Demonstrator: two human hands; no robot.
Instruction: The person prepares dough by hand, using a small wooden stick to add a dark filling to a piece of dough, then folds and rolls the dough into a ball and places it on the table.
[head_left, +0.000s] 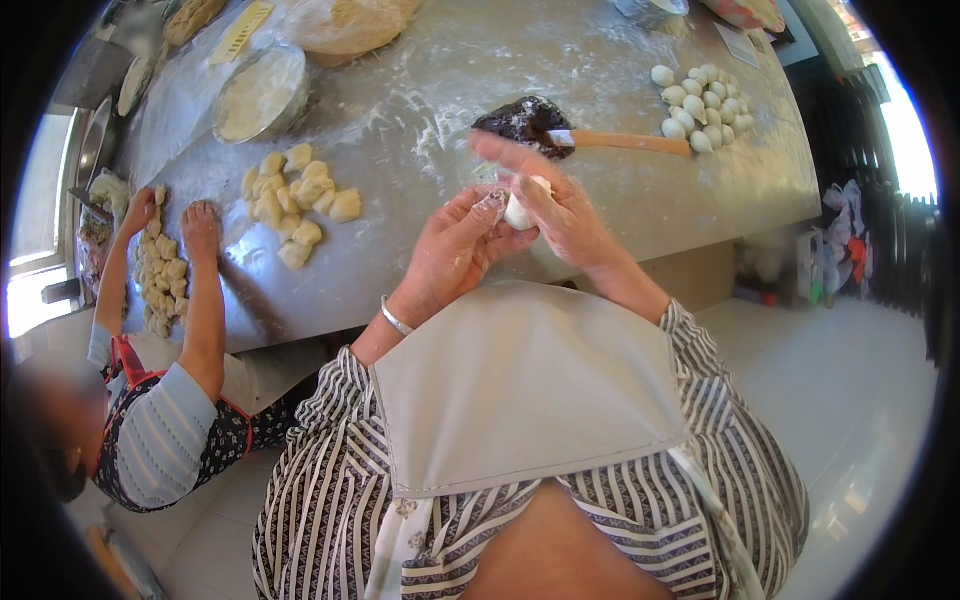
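Between my two hands is a small white dough ball (520, 213), held just above the near edge of the metal table. My left hand (466, 238), dusted with flour and with a bangle at the wrist, cups the ball from the left and below. My right hand (559, 206) presses around it from the right, its fingers stretched forward and slightly blurred. Just beyond my fingers lies a mound of dark filling (521, 120). A spatula or knife with a wooden handle (630, 142) rests with its blade in the filling.
Rounded dough balls (709, 109) sit in a group at the right. Cut dough pieces (281, 195) lie left of my hands, near a bowl of flour (262, 94). At the far left a co-worker's hands (201, 231) handle more dough pieces (161, 274). Covered dough (349, 22) stands at the back.
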